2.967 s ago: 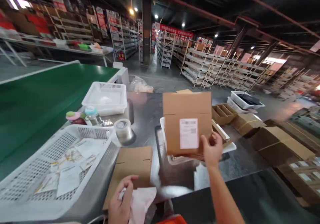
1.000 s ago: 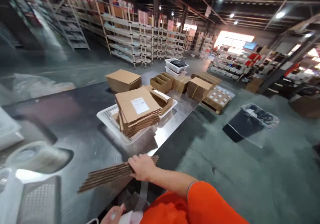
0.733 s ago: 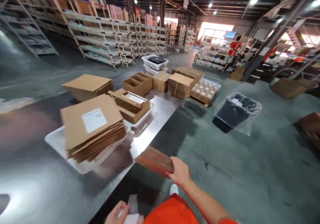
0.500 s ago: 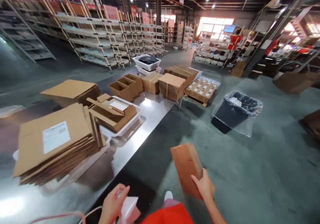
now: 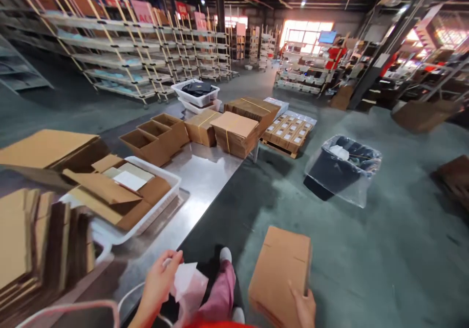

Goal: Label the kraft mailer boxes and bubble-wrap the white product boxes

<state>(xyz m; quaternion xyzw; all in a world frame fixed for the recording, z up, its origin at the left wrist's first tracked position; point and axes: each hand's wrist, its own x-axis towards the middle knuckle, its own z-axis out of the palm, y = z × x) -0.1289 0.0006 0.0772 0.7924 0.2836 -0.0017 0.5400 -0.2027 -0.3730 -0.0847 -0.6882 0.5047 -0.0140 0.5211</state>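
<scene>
My left hand [image 5: 163, 276] is closed at the lower middle, beside the metal table's edge. A crumpled translucent plastic piece [image 5: 188, 284] hangs from its fingers. Over the floor at the lower right, my right hand [image 5: 304, 306] grips a flat brown cardboard box [image 5: 282, 269] by its right side, thumb on the broad face. Left of my hands, an open carton [image 5: 126, 201] lies in a white tray [image 5: 148, 225], with pale items and a white paper inside.
Stacked cardboard [image 5: 47, 240] fills the near left of the metal table [image 5: 205, 171]. A divided box [image 5: 157, 137] and cardboard bundles [image 5: 234, 132] stand farther along. A lined black bin [image 5: 339, 166] and a loaded pallet [image 5: 287, 132] are on the floor. Racks [image 5: 110, 49] line the back left.
The view has moved forward along the table, so the near stack slides off to the left. The box in my right hand has turned its broad face towards me. My legs show more.
</scene>
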